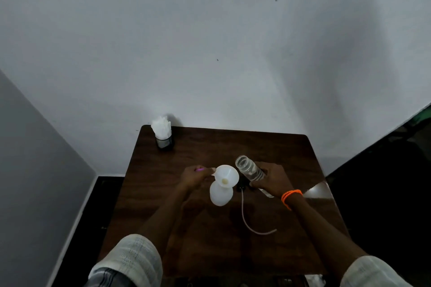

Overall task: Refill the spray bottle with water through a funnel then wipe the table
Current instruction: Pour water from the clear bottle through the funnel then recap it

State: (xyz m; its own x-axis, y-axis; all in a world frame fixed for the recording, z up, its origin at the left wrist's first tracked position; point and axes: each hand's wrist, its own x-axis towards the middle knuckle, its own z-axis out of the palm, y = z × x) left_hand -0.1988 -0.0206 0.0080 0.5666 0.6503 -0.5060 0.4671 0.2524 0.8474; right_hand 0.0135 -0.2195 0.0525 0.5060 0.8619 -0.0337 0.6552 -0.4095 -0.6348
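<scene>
Spray bottle [221, 193] light, topples easily; left hand [194, 177] fingers pinch funnel [226, 176] rim. Right hand [271, 179] clenched round clear water bottle [249, 168], slippery; grip mid-body.

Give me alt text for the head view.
Right hand tips a clear water bottle toward a white funnel seated in the white spray bottle, steadied by the left hand on a dark wooden table.
</scene>
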